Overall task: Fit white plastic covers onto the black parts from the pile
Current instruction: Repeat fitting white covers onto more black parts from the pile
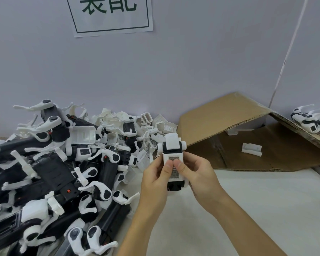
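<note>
Hands meet over the pale counter (248, 209), both wrapped round one assembly held upright in the air just right of the pile. The left hand (155, 180) grips its left side with curled fingers, its thumb laid on the front; the right hand (198, 176) grips the right side, thumb tip touching the same face beside the other thumb. Both thumbs press on a white plastic cover (174, 164) with a gridded vent panel, which sits against the black part (175, 187) whose dark lower end shows below the thumbs. White rounded lugs stick out at either side of the assembly's top.

To the left, the pile (54, 172) of black parts mixed with white pieces spreads over the counter up to the wall (155, 67). Loose white covers (155, 126) lie heaped at its far right end. A flattened cardboard box (248, 145) lies behind the hands, one small white piece (251, 149) resting on it. More assemblies (312, 121) sit at the far right edge. A paper sign (109, 15) hangs on the wall
</note>
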{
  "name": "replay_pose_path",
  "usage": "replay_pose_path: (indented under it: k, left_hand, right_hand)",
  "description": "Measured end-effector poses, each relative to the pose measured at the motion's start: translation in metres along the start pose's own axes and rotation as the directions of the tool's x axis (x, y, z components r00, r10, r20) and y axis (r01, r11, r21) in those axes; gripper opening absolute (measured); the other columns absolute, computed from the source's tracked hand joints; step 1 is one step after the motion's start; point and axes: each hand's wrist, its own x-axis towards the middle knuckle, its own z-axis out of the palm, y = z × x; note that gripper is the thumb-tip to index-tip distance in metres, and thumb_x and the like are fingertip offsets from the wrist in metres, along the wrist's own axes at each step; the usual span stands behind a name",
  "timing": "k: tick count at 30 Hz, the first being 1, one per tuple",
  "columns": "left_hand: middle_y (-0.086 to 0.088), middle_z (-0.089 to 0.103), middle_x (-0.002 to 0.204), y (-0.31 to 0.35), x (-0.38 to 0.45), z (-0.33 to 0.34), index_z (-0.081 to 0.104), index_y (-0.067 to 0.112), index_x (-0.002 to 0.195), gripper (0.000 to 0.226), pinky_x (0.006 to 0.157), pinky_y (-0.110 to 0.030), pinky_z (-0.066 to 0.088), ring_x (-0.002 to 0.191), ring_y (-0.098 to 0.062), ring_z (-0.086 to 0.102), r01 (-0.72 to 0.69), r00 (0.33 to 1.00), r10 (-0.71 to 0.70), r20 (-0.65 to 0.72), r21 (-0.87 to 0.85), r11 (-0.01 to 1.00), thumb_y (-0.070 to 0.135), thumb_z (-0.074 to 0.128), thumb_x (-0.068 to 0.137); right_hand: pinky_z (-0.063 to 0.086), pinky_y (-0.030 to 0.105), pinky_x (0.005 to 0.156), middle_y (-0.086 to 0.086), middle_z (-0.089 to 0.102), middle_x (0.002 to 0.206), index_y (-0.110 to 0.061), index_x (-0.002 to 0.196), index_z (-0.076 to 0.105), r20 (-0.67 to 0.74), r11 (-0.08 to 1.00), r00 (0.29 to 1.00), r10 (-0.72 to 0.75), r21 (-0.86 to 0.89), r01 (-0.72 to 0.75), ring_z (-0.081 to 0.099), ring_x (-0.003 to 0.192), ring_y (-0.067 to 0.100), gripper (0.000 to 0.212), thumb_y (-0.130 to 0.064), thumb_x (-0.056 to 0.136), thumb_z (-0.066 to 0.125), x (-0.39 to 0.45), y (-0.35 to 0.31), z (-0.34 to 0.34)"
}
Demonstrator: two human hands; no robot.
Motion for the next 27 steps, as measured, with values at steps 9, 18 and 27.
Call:
replay_pose_path:
  k: [9,18,27]
  left_hand:
    - [0.000,0.077,0.091,-0.001,-0.001,0.006,0.072,0.023,0.106,0.023,0.067,-0.019,0.055,0.084,-0.012,0.073,-0.038,0.998,0.038,-0.049,0.003,0.999,0.026,0.052,0.096]
    - [0.002,0.076,0.107,-0.003,0.000,-0.002,0.065,0.022,0.116,0.038,0.080,-0.024,0.057,0.103,-0.014,0.071,0.028,0.994,-0.031,0.107,0.033,0.999,-0.007,0.053,0.096]
    - [-0.005,0.077,0.096,-0.001,-0.003,0.004,0.072,0.018,0.110,0.024,0.073,-0.024,0.057,0.092,-0.018,0.074,0.003,1.000,-0.003,-0.002,-0.015,1.000,0.008,0.053,0.100]
  right_hand:
    - [0.058,0.023,0.074,0.000,0.077,0.100,-0.019,0.114,0.072,-0.018,0.999,0.999,-0.041,-0.037,0.040,0.073,0.097,0.015,0.035,-0.037,0.090,0.053,0.000,0.000,0.001]
    - [0.056,0.044,0.094,0.010,0.074,0.113,-0.020,0.121,0.069,0.054,0.996,0.997,0.050,0.069,-0.054,0.069,0.110,0.029,0.034,-0.031,0.094,0.052,0.001,-0.002,-0.009]
    - [0.059,0.024,0.072,0.001,0.078,0.096,-0.018,0.107,0.076,-0.096,0.998,0.994,-0.043,-0.055,0.038,0.074,0.093,0.016,0.037,-0.043,0.088,0.057,-0.001,0.001,0.001]
